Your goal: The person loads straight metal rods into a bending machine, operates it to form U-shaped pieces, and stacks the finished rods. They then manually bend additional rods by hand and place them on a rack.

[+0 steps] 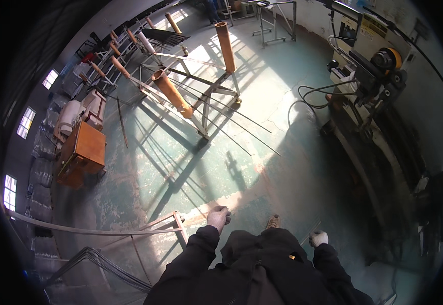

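Observation:
My left hand (219, 217), in a pale glove, is out in front of me with its fingers curled in. Nothing sticks out of it. Close to its left is the corner of a rusty metal frame (180, 226); a gap shows between them. My right hand (318, 238), also in a pale glove, hangs by my right side and is closed. Thin faint lines like rods (311, 230) run past its left edge; whether the fingers hold them I cannot tell. Both arms wear dark sleeves. A brown shoe (274, 221) shows between the hands.
Ahead, a wheeled metal rack (204, 124) bears upright orange tubes (225, 48), with long thin rods jutting toward me. A machine (369, 76) with cables stands at right. Left are an orange-brown cabinet (90, 144) and bent dark rods (97, 259). Someone's legs (212, 11) show far back.

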A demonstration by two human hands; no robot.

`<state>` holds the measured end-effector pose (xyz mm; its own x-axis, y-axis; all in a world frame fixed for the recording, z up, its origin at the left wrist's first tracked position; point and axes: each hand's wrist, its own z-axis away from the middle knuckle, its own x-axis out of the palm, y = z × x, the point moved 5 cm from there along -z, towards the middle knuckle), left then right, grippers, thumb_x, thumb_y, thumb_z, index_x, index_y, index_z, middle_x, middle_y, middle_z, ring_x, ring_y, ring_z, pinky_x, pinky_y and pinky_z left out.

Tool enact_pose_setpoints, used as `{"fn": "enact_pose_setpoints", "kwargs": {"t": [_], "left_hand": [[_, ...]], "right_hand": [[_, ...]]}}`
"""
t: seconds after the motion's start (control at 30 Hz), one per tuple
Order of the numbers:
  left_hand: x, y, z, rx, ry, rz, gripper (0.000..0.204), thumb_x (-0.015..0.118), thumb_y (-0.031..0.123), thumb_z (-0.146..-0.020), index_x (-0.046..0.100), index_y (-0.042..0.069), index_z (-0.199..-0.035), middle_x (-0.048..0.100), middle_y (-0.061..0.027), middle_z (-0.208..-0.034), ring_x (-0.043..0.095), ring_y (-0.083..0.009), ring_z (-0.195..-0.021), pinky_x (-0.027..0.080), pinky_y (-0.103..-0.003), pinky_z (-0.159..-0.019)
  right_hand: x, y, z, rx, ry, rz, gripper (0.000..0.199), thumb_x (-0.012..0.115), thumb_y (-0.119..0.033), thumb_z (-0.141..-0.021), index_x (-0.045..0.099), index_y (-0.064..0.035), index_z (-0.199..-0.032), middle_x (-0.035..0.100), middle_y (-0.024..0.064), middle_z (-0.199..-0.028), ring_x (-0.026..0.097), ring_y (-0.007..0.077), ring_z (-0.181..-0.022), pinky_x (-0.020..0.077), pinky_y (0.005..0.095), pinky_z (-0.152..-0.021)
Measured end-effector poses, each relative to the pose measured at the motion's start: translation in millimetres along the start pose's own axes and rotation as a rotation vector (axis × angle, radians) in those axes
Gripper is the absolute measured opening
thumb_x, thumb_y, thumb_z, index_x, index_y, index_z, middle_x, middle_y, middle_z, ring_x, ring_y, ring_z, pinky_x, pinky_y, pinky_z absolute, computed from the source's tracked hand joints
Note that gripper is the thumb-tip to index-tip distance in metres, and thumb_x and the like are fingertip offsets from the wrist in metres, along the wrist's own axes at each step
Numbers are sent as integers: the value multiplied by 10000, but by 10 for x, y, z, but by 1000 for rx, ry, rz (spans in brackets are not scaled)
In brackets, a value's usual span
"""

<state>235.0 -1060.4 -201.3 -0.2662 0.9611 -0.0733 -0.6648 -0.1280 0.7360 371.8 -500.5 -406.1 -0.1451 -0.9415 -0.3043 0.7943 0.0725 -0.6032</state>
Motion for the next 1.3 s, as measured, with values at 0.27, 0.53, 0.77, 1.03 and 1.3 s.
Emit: {"fn": "enact_pose_setpoints", "kwargs": {"t": [0.27,0.53,0.77,1.03,1.3], "left_hand": [[238,1053,-2128,-82,1,167,261,674,247,-1146,614,36,-1287,648,-62,-947,648,-196,-720,588,-384,-673],[600,1573,-4116,-246,64,111,366,746,355,-1098,639,49,-1270,628,-10,-869,596,-164,-652,514,-372,-580],[773,1761,-5104,-301,197,110,360,701,345,-1135,629,39,-1311,672,-56,-891,636,-194,-666,551,-387,-577],[1432,1411,-5585,-202,77,35,202,628,252,-1165,634,68,-1081,702,-79,-961,732,-229,-833,618,-418,-724],[2082,1088,-4963,-234,-219,-40,163,639,38,-1085,721,20,-1224,723,-71,-1115,673,-214,-1038,548,-363,-934]], "right_hand": [[1078,-4507,-620,-504,11,417,373,792,-268,-1027,826,25,-1255,864,207,-1137,835,320,-1060,633,414,-960],[2305,-5912,-1317,-605,7,598,349,806,-287,-1009,819,-22,-1236,848,209,-1180,811,398,-1119,631,462,-1005],[3449,-6434,-2819,-720,103,872,639,860,-361,-963,667,-90,-1509,714,176,-1496,660,412,-1385,535,510,-1177],[4351,-6044,-3433,-507,-417,715,299,668,-293,-1095,817,-61,-1213,806,274,-1087,768,489,-1102,594,548,-929],[4099,-5510,-2789,-356,-515,698,587,596,-547,-1128,726,19,-1211,772,368,-1148,725,561,-1171,577,603,-971]]}}
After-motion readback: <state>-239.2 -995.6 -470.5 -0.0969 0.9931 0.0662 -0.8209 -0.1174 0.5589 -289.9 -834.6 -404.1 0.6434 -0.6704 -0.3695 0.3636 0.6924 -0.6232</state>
